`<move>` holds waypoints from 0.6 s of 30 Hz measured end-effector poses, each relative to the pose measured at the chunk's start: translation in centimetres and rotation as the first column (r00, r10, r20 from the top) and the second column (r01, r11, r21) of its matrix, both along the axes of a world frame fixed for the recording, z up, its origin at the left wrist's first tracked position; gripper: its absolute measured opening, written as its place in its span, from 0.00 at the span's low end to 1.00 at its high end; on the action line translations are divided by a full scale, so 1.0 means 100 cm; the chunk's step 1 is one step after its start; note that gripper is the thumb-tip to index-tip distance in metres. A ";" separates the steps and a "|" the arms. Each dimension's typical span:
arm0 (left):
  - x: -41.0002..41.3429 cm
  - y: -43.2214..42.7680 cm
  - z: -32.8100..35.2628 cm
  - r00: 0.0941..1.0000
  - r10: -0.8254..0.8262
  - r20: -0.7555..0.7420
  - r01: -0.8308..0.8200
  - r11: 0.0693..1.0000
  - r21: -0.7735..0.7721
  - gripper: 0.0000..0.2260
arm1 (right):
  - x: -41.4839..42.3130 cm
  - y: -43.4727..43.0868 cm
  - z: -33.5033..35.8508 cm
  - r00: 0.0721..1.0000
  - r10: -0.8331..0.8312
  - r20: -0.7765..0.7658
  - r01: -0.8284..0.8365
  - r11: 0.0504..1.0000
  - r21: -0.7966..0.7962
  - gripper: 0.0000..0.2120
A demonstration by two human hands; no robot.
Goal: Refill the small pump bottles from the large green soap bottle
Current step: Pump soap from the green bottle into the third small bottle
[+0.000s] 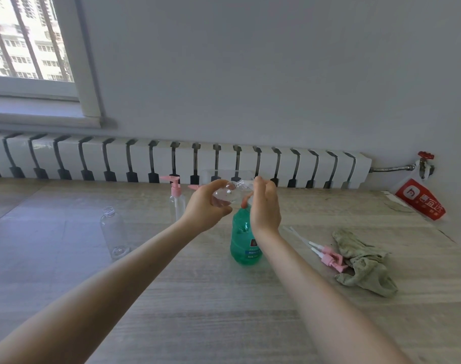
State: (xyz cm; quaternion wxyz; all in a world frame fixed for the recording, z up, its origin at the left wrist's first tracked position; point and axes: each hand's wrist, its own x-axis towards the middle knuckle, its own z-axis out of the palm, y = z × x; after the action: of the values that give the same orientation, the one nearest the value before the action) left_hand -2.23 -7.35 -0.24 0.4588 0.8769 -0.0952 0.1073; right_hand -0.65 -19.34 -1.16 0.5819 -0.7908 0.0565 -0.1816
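Gripped a small clear plastic bottle (225,197), seemingly empty, sideways in the curled left hand (208,208), right hand (264,208) curled round its threaded neck, just above the large translucent green soap bottle (243,240), nearly full. Had an uncapped clear bottle (113,232) standing at its left, two pink plastic pumps (329,256) lying at its right.

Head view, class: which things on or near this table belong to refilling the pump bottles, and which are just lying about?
For the job: green soap bottle, clear bottle held in the left hand, open bottle standing left, pink-pump bottle, two loose pumps.
Lying about: grey cloth, red bag, radiator.
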 end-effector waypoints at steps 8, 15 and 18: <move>0.005 0.002 0.001 1.000 0.004 -0.011 -0.003 1.000 0.007 0.24 | 0.002 -0.001 0.000 0.998 0.054 0.028 -0.054 0.999 0.001 0.17; 0.004 0.002 -0.004 1.000 0.006 -0.014 -0.006 1.000 0.017 0.24 | 0.001 0.000 -0.001 0.996 0.034 0.084 -0.037 0.999 0.029 0.10; 0.005 0.002 -0.005 1.000 0.008 -0.014 -0.008 1.000 0.018 0.23 | 0.001 0.000 -0.003 0.994 0.021 0.110 -0.027 0.998 0.054 0.08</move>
State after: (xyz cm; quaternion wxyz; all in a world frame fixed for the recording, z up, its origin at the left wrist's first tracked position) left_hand -1.78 -7.12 -0.78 0.4513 0.8820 -0.0892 0.1020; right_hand -0.54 -19.31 -1.44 0.6077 -0.7640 0.0202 -0.2159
